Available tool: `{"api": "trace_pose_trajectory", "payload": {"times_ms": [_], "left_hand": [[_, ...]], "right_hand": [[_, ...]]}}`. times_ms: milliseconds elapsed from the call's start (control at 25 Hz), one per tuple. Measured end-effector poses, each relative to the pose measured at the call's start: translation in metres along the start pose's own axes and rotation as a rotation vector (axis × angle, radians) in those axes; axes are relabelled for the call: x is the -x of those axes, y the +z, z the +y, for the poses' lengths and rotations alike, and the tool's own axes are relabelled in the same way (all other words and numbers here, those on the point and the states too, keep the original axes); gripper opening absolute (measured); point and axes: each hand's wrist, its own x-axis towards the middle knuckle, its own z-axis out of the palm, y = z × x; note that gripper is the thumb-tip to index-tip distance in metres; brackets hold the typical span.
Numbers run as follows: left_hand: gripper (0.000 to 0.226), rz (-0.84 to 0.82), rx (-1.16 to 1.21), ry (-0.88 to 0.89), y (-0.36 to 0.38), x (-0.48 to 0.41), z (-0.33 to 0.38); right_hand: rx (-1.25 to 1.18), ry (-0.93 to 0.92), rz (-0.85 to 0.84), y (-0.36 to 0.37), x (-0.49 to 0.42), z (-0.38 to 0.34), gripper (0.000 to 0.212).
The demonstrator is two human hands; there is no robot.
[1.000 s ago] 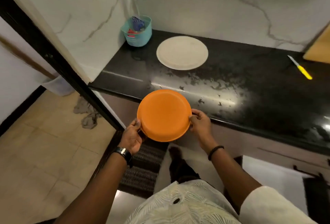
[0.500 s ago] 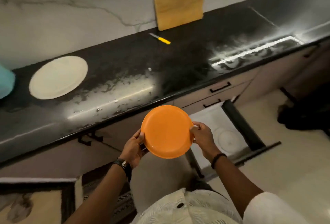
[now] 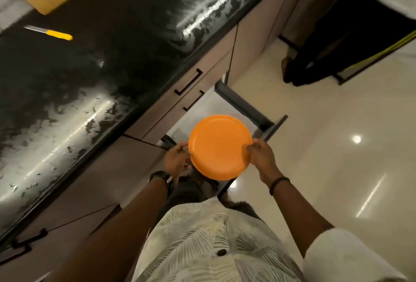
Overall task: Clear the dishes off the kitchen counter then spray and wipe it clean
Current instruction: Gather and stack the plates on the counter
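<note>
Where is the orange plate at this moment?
The plate sits mid-frame in the head view, held by its rim between the left hand and right hand, off the counter and above the open drawer.

A round orange plate [image 3: 219, 146] is held in the air out in front of the counter's edge, slightly tilted, its rim gripped on opposite sides by the left hand [image 3: 176, 161] and the right hand [image 3: 261, 157]. The black counter [image 3: 126, 41] shows pale streaks, perhaps wet residue. A yellow-handled knife [image 3: 56, 34] lies flat on it, well apart from the plate.
</note>
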Motion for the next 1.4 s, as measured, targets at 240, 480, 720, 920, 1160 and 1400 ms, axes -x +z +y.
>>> {"api": "trace_pose_trajectory", "payload": {"times_ms": [240,480,720,920,1160,1400], "left_hand": [[0.034,-0.177,-0.029,-0.229,0.030,-0.108,0.010],[0.039,-0.189,-0.252,-0.340,0.060,-0.201,0.007],[0.015,-0.081,-0.338,-0.437,0.093,-0.363,-0.074],[0.046,0.012,-0.265,-0.464,0.130,-0.513,-0.138],[0.035,0.067,-0.249,-0.349,0.164,-0.619,-0.155],[0.061,0.084,-0.286,-0.292,0.168,-0.622,-0.164]], "right_hand": [[-0.016,0.143,0.043,0.006,-0.078,0.000,0.050],[0.023,0.230,0.110,0.040,-0.184,0.020,0.042],[0.136,0.238,-0.068,0.099,-0.363,0.112,0.057],[0.360,0.065,-0.269,0.129,-0.512,0.169,0.066],[0.454,-0.167,-0.243,0.155,-0.631,0.161,0.084],[0.569,-0.145,-0.271,0.158,-0.628,0.169,0.084]]}}
